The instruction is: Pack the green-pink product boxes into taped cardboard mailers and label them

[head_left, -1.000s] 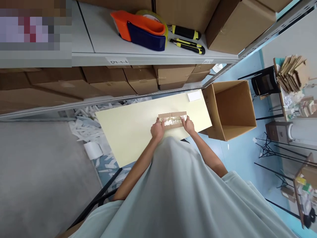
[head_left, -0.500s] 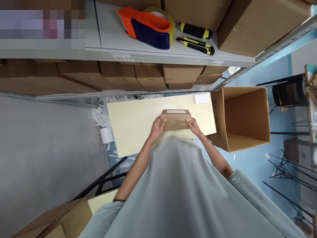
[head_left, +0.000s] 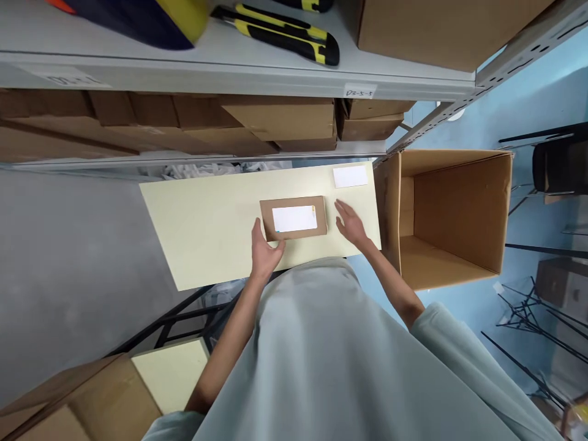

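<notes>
A small flat cardboard box [head_left: 294, 218] with a white label on top lies on the pale yellow table [head_left: 206, 220]. My left hand [head_left: 265, 250] touches its near left corner, thumb and fingers apart around the corner. Just right of the box, my right hand [head_left: 350, 222] hovers with fingers stretched out and holds nothing. A loose white label [head_left: 350, 176] lies at the table's far right corner.
A big open empty carton [head_left: 452, 214] stands right of the table. Metal shelving [head_left: 229, 79] behind holds brown cartons, yellow-black utility knives [head_left: 280, 33] and a tape dispenser [head_left: 138, 18]. Black stands [head_left: 528, 318] sit at the right; more cartons [head_left: 78, 404] lower left.
The box was held in both hands with its taped side up, then turned over; now it lies label up. My right hand has let go and moved off to the right.
</notes>
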`<state>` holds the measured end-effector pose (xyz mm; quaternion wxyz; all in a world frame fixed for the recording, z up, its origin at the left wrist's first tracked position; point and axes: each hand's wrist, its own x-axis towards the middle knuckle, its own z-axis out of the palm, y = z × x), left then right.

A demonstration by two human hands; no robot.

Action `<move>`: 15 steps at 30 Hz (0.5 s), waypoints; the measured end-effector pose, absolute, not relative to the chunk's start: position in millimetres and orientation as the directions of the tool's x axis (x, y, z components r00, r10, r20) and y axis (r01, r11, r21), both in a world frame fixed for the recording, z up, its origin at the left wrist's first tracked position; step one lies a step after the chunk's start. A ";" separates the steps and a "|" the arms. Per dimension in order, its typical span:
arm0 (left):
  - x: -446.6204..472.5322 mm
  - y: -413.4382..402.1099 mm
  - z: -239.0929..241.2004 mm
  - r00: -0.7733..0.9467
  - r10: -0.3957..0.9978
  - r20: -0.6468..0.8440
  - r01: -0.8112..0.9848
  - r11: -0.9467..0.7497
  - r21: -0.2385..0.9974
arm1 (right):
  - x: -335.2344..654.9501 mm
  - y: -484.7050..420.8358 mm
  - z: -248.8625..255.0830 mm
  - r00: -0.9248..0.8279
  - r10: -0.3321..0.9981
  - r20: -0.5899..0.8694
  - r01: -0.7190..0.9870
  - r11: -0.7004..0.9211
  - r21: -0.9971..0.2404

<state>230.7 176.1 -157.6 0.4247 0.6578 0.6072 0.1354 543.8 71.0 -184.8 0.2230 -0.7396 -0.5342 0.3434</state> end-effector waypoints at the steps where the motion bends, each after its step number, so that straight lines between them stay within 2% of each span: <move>1: 240.6 178.4 -150.5 0.233 0.928 -0.290 0.688 0.054 0.724 | 558.6 83.2 -185.6 0.205 0.950 -0.238 0.672 -0.313 -0.671; 6: 311.5 194.5 -123.1 0.409 0.902 -0.138 0.635 -0.172 0.753 | 613.7 147.6 -205.6 0.141 0.968 -0.206 0.762 -0.239 -0.602; 10: 351.6 193.3 -115.5 0.489 0.864 -0.116 0.595 -0.233 0.769 | 627.0 167.8 -221.3 0.085 0.959 -0.270 0.786 -0.231 -0.573; 15: 359.5 185.2 -112.6 0.534 0.834 -0.138 0.581 -0.243 0.776 | 630.6 165.2 -220.4 0.082 0.938 -0.337 0.799 -0.263 -0.540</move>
